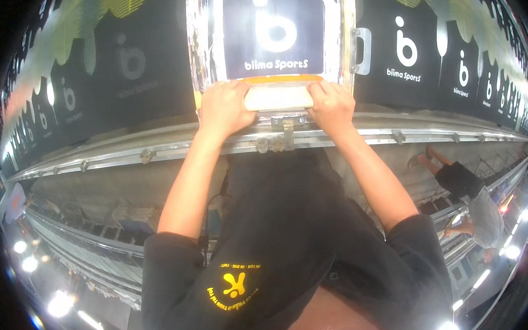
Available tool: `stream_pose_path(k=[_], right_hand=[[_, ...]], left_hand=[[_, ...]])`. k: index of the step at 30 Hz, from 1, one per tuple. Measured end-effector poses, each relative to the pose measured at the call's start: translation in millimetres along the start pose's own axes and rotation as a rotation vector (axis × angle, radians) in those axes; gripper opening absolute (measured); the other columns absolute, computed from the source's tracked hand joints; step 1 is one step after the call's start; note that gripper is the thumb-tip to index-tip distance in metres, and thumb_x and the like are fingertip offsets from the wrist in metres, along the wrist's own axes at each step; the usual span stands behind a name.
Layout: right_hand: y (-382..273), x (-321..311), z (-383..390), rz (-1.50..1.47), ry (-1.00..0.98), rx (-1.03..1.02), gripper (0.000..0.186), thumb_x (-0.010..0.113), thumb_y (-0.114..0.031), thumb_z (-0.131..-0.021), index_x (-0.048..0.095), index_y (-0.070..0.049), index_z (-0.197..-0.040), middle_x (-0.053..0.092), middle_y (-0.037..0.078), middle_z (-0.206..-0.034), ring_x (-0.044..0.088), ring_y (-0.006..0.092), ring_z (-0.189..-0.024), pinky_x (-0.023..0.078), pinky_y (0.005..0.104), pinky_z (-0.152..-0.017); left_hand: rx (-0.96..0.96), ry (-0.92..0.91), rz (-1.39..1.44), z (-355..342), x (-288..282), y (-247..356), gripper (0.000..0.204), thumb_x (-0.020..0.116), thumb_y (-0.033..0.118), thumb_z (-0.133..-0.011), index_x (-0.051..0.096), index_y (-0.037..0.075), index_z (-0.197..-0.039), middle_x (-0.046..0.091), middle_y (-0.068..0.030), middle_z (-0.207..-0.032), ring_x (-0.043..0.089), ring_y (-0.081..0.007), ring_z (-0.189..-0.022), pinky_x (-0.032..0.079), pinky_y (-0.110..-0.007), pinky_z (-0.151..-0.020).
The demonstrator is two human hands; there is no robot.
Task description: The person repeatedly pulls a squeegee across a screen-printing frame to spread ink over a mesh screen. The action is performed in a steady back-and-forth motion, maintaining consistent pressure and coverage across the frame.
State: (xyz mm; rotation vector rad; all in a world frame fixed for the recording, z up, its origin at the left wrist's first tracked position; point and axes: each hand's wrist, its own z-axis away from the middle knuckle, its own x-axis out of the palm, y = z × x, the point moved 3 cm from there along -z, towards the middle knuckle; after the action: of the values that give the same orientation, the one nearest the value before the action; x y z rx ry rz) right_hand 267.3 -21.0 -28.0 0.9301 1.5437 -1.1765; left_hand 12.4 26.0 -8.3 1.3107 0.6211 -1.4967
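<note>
Both my hands grip a pale, wide bar that looks like a screen-printing squeegee. My left hand wraps its left end and my right hand its right end. The squeegee lies crosswise at the near end of a printing screen, whose frame has bright edges. Just beyond the squeegee runs an orange strip. Inside the frame is a dark panel with a white logo and lettering, partly washed out by glare. The squeegee's lower edge is hidden.
Dark fabric with repeated white logos and yellow-green patterns spreads left and right of the screen. A metal rail with clamps runs along the near edge. A metal handle juts from the frame's right side. Another person stands far right.
</note>
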Motion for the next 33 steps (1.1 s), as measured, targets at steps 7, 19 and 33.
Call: stream_pose_path(k=[7, 19, 33], right_hand=[[26.1, -56.0, -80.5, -0.105, -0.131, -0.099, 0.041, 0.094, -0.044, -0.075, 0.073, -0.009, -0.082, 0.072, 0.011, -0.077, 0.075, 0.0331, -0.077, 0.059, 0.0467, -0.068], [75.9, -34.5, -238.2, 0.128, -0.166, 0.109, 0.054, 0.086, -0.064, -0.08, 0.079, -0.012, -0.094, 0.079, 0.007, -0.087, 0.076, 0.03, -0.086, 0.057, 0.0455, -0.07], [4.7, -24.2, 33.8, 0.023, 0.106, -0.01, 0.027, 0.087, -0.016, -0.064, 0.064, -0.015, -0.079, 0.065, 0.003, -0.081, 0.068, 0.0247, -0.079, 0.054, 0.0415, -0.074]], left_hand=[[-0.018, -0.345, 0.17, -68.4, -62.0, -7.1, 0.051, 0.082, 0.061, -0.085, 0.087, 0.011, -0.095, 0.081, -0.0172, -0.091, 0.079, -0.0366, -0.089, 0.062, -0.048, -0.082], [0.045, -0.043, 0.043, -218.4, -94.0, -56.1, 0.058, 0.081, 0.066, -0.08, 0.087, 0.012, -0.101, 0.08, -0.0142, -0.086, 0.078, -0.037, -0.088, 0.061, -0.049, -0.083], [0.066, -0.02, 0.121, 19.6, 1.8, 30.9, 0.037, 0.083, 0.036, -0.08, 0.084, 0.011, -0.107, 0.079, -0.0148, -0.099, 0.077, -0.0358, -0.096, 0.06, -0.048, -0.086]])
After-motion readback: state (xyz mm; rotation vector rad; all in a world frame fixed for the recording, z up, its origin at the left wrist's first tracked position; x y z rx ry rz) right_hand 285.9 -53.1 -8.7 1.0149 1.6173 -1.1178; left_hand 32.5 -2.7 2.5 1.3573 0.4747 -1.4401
